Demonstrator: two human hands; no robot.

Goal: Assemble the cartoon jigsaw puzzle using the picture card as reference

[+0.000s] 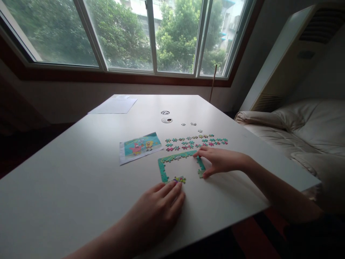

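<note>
- Partly assembled, the jigsaw border (162,169) lies on the white surface (81,172) between the hands; its top, left and right sides look joined.
- Its bottom run reaches just past the left fingertips, leaving a gap before the lower right corner, and the middle is unfilled.
- The left hand (164,205) has its fingers together over the bottom pieces (181,179); whether this grip pinches one, I cannot tell.
- The right hand (223,159) holds thumb and forefinger apart, spanning the right side.
- Beyond the border, loose jigsaw pieces (191,142) lie in rows, unplaced.
- Left of them rests a printed cartoon picture (140,146).
</note>
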